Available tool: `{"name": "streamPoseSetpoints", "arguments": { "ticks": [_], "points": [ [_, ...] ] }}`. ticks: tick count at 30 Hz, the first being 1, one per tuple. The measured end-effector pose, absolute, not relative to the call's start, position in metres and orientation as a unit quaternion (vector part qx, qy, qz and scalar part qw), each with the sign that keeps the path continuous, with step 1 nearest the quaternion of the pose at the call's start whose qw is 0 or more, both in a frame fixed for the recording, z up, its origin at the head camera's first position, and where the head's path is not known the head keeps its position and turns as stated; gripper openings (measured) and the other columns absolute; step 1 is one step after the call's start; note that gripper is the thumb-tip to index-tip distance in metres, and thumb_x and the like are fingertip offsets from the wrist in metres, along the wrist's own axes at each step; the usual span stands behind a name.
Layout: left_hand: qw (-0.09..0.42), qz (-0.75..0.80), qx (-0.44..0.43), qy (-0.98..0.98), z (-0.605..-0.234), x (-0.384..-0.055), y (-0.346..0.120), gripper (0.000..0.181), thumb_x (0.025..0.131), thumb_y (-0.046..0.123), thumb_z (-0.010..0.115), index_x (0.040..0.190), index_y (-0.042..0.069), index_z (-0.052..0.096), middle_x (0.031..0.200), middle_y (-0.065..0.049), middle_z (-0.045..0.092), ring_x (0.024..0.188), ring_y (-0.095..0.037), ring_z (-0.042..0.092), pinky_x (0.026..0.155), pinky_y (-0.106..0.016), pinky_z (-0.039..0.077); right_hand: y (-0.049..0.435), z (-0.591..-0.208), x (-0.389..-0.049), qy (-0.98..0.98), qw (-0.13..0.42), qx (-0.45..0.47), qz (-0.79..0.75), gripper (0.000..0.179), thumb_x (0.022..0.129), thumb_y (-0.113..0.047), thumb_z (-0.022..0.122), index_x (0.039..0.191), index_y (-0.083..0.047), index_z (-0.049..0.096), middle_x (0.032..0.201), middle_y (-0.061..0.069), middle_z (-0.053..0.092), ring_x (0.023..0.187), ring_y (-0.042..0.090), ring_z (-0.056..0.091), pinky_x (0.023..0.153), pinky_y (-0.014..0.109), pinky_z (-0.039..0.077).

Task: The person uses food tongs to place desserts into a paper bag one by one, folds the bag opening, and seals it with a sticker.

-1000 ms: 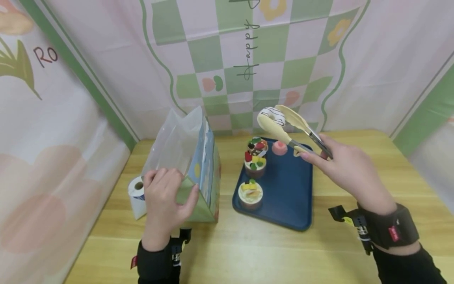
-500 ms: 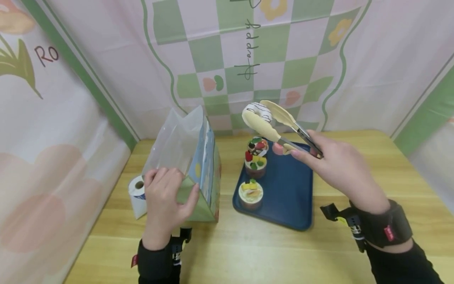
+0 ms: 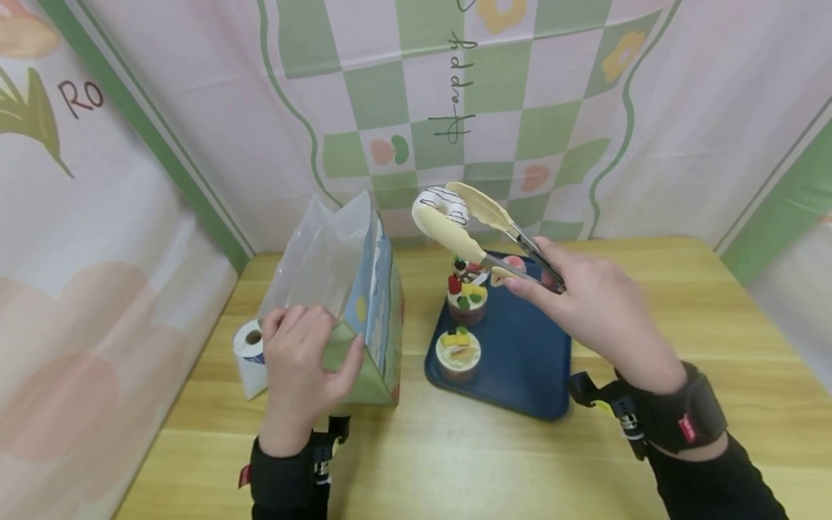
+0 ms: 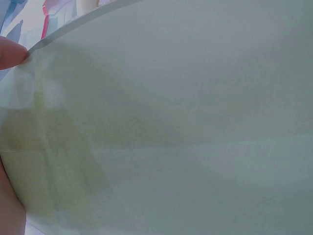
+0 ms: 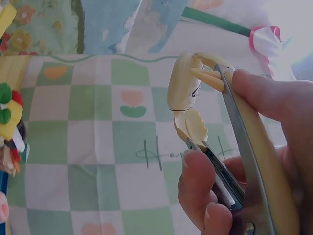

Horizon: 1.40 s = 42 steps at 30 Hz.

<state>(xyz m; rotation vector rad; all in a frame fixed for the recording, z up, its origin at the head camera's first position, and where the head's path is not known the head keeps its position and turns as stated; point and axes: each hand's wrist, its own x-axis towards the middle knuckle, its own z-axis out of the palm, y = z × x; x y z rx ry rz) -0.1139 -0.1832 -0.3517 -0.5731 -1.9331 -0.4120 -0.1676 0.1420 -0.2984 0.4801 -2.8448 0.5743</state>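
Observation:
My right hand [image 3: 591,307] grips a pair of tongs [image 3: 492,267] with cream-coloured tips. Between those tips is a small white doughnut [image 3: 453,204] with dark stripes, held up above the far left of the tray. In the right wrist view the doughnut [image 5: 182,83] shows edge-on, clamped by the tongs [image 5: 252,147]. My left hand [image 3: 305,361] holds the near rim of a paper bag [image 3: 360,375], its fingers curled over the edge. The bag stands upright with its mouth open and a translucent side at left. Its green wall [image 4: 161,122] fills most of the left wrist view.
A dark blue tray [image 3: 520,361] lies right of the bag. Several fruit-topped cupcakes line its left side, the nearest being a cream-topped cupcake [image 3: 458,355]. A pink sweet [image 3: 515,263] sits at its far edge. A paper roll [image 3: 250,354] stands left of the bag.
My right hand has carried the tongs and doughnut leftward, and slightly upward in view, towards the bag. My left hand keeps its hold on the bag rim.

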Motion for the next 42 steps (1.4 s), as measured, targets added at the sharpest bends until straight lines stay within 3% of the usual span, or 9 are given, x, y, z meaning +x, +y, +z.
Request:
{"name": "streamPoseSetpoints", "arguments": {
  "ticks": [5, 8, 12, 23, 28, 42],
  "points": [
    [0.515, -0.173, -0.239, -0.805, -0.352, -0.114, -0.183, 0.033, 0.086, 0.033, 0.054, 0.068, 0.007, 0.046, 0.060, -0.002, 0.044, 0.058, -0.020, 0.037, 0.077, -0.043, 0.030, 0.134, -0.297, -0.165, -0.959, 0.107, 0.177, 0.193, 0.075, 0.090, -0.065, 0.051, 0.143, -0.011, 0.048, 0.082, 0.003, 0.059, 0.064, 0.018, 0.052, 0.055, 0.032, 0.034],
    [0.517, -0.173, -0.241, -0.803, -0.352, -0.114, -0.184, 0.033, 0.087, 0.033, 0.054, 0.068, 0.007, 0.047, 0.060, -0.002, 0.045, 0.058, -0.020, 0.038, 0.077, -0.043, 0.030, 0.130, -0.296, -0.164, -0.958, 0.110, 0.180, 0.196, 0.078, 0.091, -0.065, 0.051, 0.146, -0.011, 0.045, 0.099, 0.015, 0.069, 0.079, 0.030, 0.064, 0.062, 0.041, 0.044],
    [0.519, -0.173, -0.243, -0.801, -0.353, -0.115, -0.184, 0.033, 0.087, 0.033, 0.054, 0.069, 0.006, 0.047, 0.060, -0.002, 0.045, 0.058, -0.020, 0.038, 0.077, -0.043, 0.030, 0.125, -0.295, -0.162, -0.955, 0.114, 0.180, 0.207, 0.077, 0.091, -0.063, 0.051, 0.148, -0.011, 0.043, 0.120, 0.025, 0.066, 0.098, 0.041, 0.066, 0.073, 0.052, 0.048],
    [0.517, -0.173, -0.244, -0.802, -0.353, -0.115, -0.184, 0.031, 0.085, 0.032, 0.055, 0.068, 0.007, 0.047, 0.059, -0.002, 0.045, 0.058, -0.019, 0.038, 0.076, -0.043, 0.030, 0.114, -0.293, -0.157, -0.944, 0.149, 0.198, 0.219, 0.073, 0.091, -0.060, 0.056, 0.144, -0.011, 0.048, 0.096, 0.013, 0.070, 0.079, 0.026, 0.065, 0.065, 0.039, 0.045],
    [0.520, -0.170, -0.244, -0.801, -0.353, -0.115, -0.184, 0.033, 0.086, 0.033, 0.054, 0.068, 0.007, 0.047, 0.059, -0.002, 0.045, 0.058, -0.020, 0.038, 0.076, -0.043, 0.030, 0.104, -0.292, -0.156, -0.937, 0.158, 0.219, 0.222, 0.066, 0.091, -0.059, 0.057, 0.136, -0.011, 0.053, 0.078, -0.001, 0.057, 0.061, 0.013, 0.047, 0.055, 0.029, 0.033],
    [0.520, -0.169, -0.245, -0.801, -0.353, -0.115, -0.185, 0.033, 0.087, 0.034, 0.054, 0.069, 0.007, 0.048, 0.060, -0.002, 0.047, 0.059, -0.020, 0.039, 0.076, -0.043, 0.030, 0.079, -0.297, -0.152, -0.931, 0.127, 0.245, 0.237, 0.069, 0.088, -0.058, 0.061, 0.141, -0.016, 0.049, 0.078, -0.006, 0.060, 0.057, 0.008, 0.049, 0.051, 0.027, 0.037]
  ]
}}
